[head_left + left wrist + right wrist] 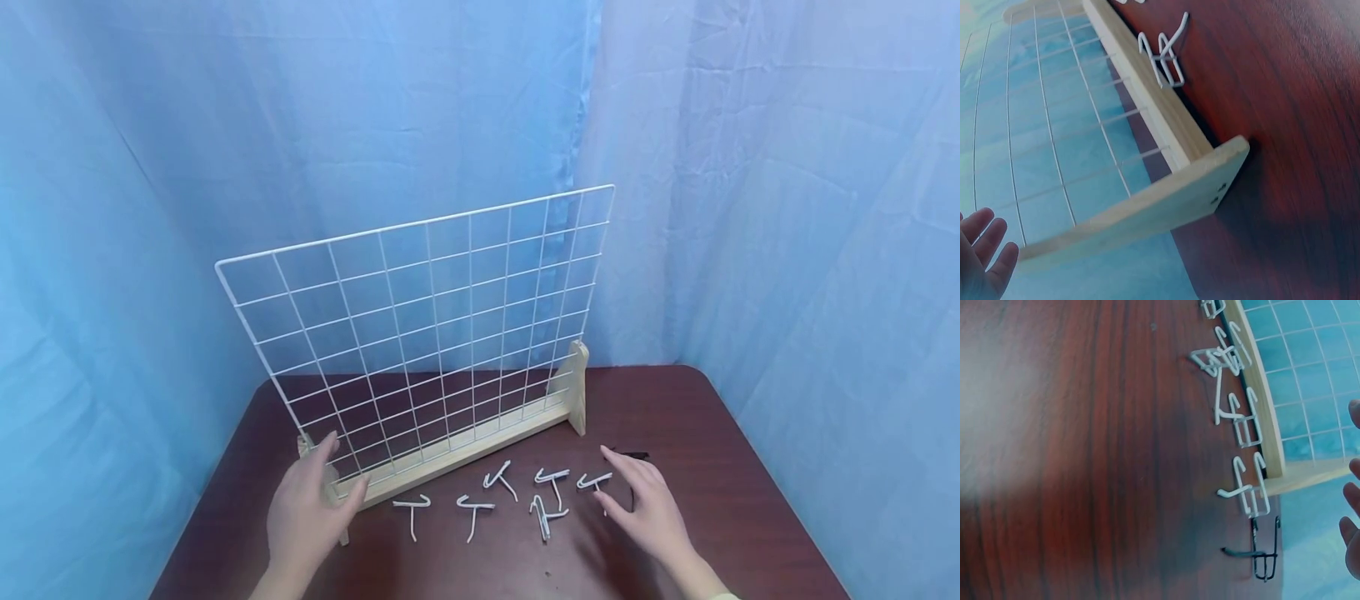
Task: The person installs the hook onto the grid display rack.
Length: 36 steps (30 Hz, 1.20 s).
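Note:
A white wire grid panel leans back in a pale wooden stand. Over the stand's left end is my left hand, thumb and fingers spread, holding nothing; the left wrist view shows its fingers beside the end board. My right hand hovers above the right side of the hooks, fingers apart and nothing between them. Several white wire hooks lie in front of the stand. A black hook lies at the end of their row, mostly covered by my right hand in the head view.
Everything stands on a dark red wood-grain table with rounded far corners. Light blue curtains hang behind it and along both sides. The stand sits at a slant, its right foot farther back. A small speck lies near the front.

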### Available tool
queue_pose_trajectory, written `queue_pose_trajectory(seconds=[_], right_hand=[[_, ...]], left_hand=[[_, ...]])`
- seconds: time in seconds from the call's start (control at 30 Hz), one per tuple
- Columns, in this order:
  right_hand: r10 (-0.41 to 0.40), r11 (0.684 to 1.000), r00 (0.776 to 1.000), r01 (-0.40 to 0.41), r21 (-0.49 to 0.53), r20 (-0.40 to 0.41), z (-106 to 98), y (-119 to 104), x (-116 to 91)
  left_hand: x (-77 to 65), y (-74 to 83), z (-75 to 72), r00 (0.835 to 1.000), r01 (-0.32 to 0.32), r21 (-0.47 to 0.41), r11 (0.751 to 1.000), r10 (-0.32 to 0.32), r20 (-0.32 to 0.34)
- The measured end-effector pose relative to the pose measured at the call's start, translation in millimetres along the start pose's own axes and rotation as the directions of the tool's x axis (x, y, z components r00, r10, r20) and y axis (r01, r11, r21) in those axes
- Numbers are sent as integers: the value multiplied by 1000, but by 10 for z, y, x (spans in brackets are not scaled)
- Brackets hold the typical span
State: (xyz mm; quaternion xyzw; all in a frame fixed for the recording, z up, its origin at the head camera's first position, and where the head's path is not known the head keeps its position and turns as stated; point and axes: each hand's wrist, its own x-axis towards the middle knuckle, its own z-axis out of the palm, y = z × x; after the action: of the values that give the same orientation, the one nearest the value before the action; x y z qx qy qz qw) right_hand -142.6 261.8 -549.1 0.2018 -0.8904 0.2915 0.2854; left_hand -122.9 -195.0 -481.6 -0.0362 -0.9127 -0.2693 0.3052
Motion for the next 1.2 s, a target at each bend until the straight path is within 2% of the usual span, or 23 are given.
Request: queue_pose_trajectory(seconds=[0.13,0.37,0.53,0.73,0.97,1.13,1.2], right_hand=[[-8,1000,1000,8,-7,1,-3,58,-56],[-24,1000,999,24,1,-24,-13,157,-141],[43,999,999,-43,-7,-17,-2,185,-222],[156,987,988,-155,-30,5,43,201,-346],[171,985,985,-171,-28,-7,104,222,-426],[205,979,979,-205,-21,-3,135,228,-477],[222,975,975,-222,-27,0,145,226,-496]], left_hand=[[9,-48,-76,999,36,-41,998,-38,-39],[35,-175,-167,989,51,-104,993,-65,-137],[86,-263,-201,980,74,-115,991,-94,-177],[123,-349,-211,972,123,-130,984,-146,-186],[153,-425,-166,963,140,-211,968,-182,-198],[181,-459,-136,955,204,-285,936,-255,-153],[193,-477,-129,947,245,-320,915,-296,-123]])
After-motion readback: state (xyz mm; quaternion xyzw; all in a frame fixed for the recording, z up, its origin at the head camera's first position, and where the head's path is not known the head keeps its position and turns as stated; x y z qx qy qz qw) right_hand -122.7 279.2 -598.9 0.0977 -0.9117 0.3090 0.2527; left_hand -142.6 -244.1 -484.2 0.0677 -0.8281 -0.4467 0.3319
